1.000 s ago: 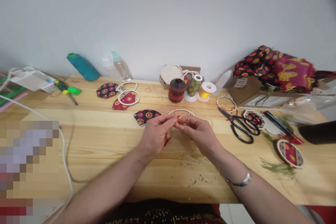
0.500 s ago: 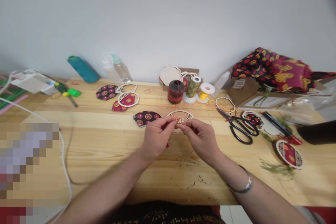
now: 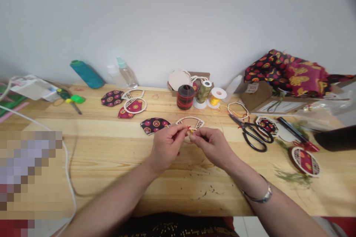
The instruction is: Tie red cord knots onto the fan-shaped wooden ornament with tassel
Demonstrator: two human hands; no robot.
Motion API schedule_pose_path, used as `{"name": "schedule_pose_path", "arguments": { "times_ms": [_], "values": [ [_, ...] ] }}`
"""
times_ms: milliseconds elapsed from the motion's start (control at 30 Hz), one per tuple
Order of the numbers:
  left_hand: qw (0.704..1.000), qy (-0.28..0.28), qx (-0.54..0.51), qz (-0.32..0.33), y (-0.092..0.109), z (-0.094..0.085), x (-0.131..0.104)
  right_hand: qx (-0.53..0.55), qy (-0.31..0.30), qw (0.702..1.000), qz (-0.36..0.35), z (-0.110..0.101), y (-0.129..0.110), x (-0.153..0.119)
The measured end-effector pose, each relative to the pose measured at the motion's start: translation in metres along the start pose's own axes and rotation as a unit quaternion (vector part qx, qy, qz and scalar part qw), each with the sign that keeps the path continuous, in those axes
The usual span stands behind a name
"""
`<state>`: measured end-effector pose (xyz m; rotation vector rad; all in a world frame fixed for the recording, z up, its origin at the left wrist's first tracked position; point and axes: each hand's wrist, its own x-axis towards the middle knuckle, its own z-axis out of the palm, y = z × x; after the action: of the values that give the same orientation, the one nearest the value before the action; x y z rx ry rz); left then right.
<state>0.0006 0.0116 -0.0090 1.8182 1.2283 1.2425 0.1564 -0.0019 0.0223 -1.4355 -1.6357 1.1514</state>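
Note:
My left hand is closed in a pinch on a thin red cord, and a bit of red also shows below its fingers. Close beside it, my right hand pinches a tiny yellow piece, too small to name. The fingertips of both hands almost meet over the wooden table. Behind them lies a pale openwork wooden frame, partly covered by my fingers. A fan-shaped piece of dark patterned fabric lies just past my left hand.
Spools of red-black thread, olive thread and yellow thread stand at the back. Black-handled scissors and a marker lie at right, near a cardboard box. A white cable crosses the left side.
My right hand's fingertips have shifted slightly, and the yellow piece now shows between the hands. The left hand keeps its pinch on the red cord. The view has moved slightly.

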Motion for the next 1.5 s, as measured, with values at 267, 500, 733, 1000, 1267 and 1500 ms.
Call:
{"name": "schedule_pose_path", "arguments": {
  "times_ms": [267, 500, 733, 1000, 1267, 1500],
  "values": [
    [0.993, 0.006, 0.071, 0.090, 0.006, -0.002, 0.004, -0.101, 0.011, 0.994, -0.036, -0.007, 0.002, -0.001],
    [0.981, 0.001, 0.120, 0.155, 0.003, -0.001, 0.003, -0.225, 0.039, 0.971, -0.070, -0.009, 0.003, -0.004],
    [0.971, 0.000, 0.139, 0.192, 0.002, 0.001, 0.001, -0.243, 0.079, 0.960, -0.112, -0.007, 0.005, -0.004],
    [0.966, -0.008, 0.146, 0.212, 0.000, 0.003, 0.000, -0.164, 0.116, 0.971, -0.131, -0.001, 0.009, -0.004],
    [0.955, -0.008, 0.161, 0.249, -0.002, 0.002, -0.001, 0.093, 0.092, 0.991, -0.024, 0.005, 0.008, 0.000],
    [0.945, -0.014, 0.195, 0.263, -0.003, 0.001, -0.001, 0.152, 0.056, 0.987, -0.003, 0.003, 0.004, 0.002]
  ]
}}
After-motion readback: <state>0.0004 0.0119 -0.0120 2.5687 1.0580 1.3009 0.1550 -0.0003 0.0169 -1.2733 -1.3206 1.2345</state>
